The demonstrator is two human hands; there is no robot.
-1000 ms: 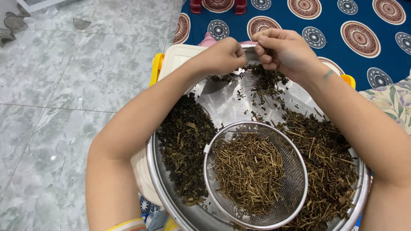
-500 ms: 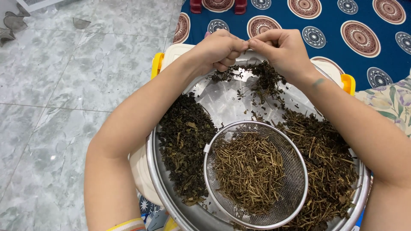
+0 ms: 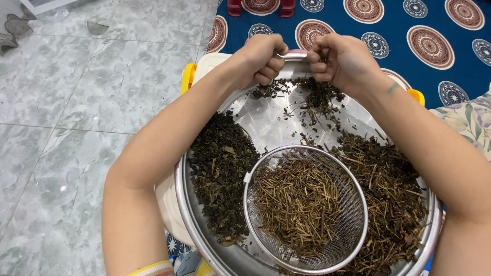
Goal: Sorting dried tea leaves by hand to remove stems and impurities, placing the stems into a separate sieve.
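A big round steel tray [image 3: 266, 120] lies under my arms. Dark dried leaves [image 3: 222, 171] are heaped on its left side. A mix of dried stems and leaves [image 3: 388, 189] covers its right side. In the tray's near middle sits a wire-mesh sieve [image 3: 353, 204] full of tan stem pieces [image 3: 296, 204]. At the far rim, my left hand [image 3: 261, 59] and my right hand [image 3: 342, 61] are curled close together, pinching dried plant bits above a small scatter of leaves [image 3: 312, 94].
The tray rests on a cream plastic container [image 3: 212, 64] with yellow handles. A blue patterned mat [image 3: 409, 30] lies beyond it, grey marble floor tiles [image 3: 76, 102] to the left, and a floral cloth [image 3: 468, 120] at the right edge.
Both hands lifted slightly and drew apart a little at the far rim; more leaf bits have dropped onto the tray beneath them.
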